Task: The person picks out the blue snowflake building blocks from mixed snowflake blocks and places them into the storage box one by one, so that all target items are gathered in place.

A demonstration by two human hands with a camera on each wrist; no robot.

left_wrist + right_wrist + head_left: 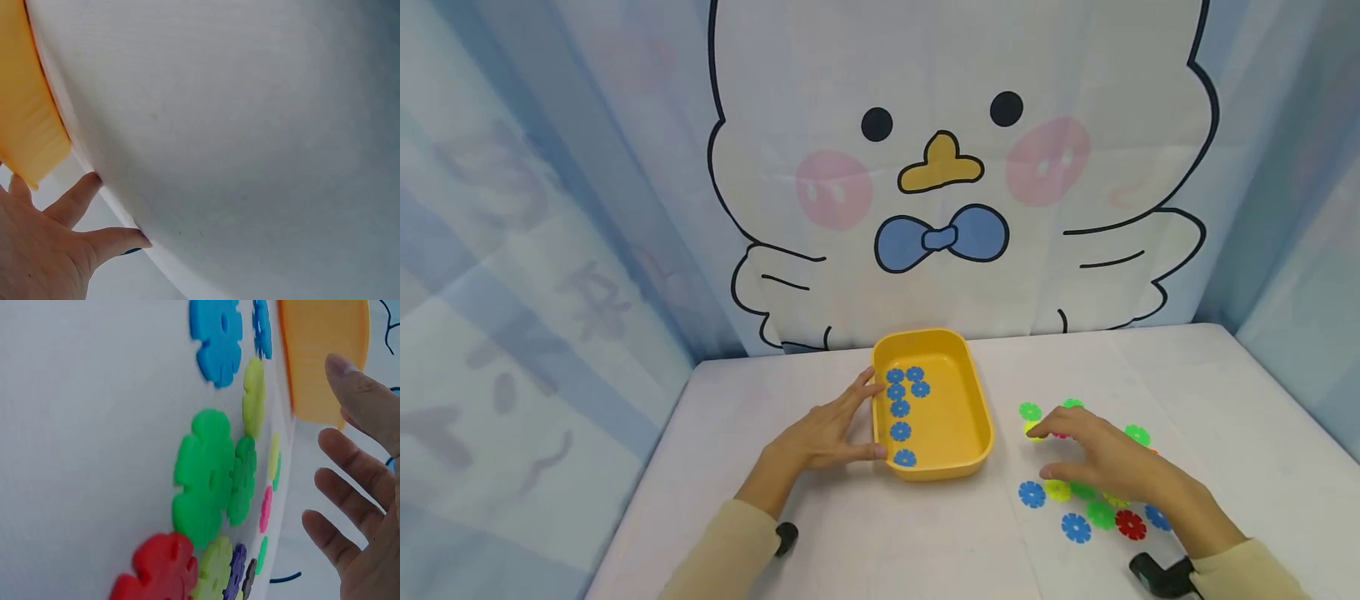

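Beige sleeves (722,550) lie nearest, at seven and four o'clock in the head view, over a white counter (880,542). Just below that view's centre, towards five o'clock, sits the yellow tray (957,417), with seven blue discs (900,408) in it, most lined along its nine o'clock wall. Between three and four o'clock from the tray lie loose discs (1102,514) in green, yellow, red, blue and pink, some overlapping.

Each notched disc looks like thin, stiff plastic: probably very light, a little slippery, hardly fragile. Flat on the cloth-like surface, it is best pinched by opposite edges, thumb against forefinger. The tray seems light and rigid, likely to slide if nudged; its rim or side wall is the place to steady it.

The hands are well apart. At nine o'clock, the left hand (826,432) rests spread fingers and thumb against the tray's side. The right hand (1108,454) hovers over the loose discs, thumb and forefinger parted, holding nothing.
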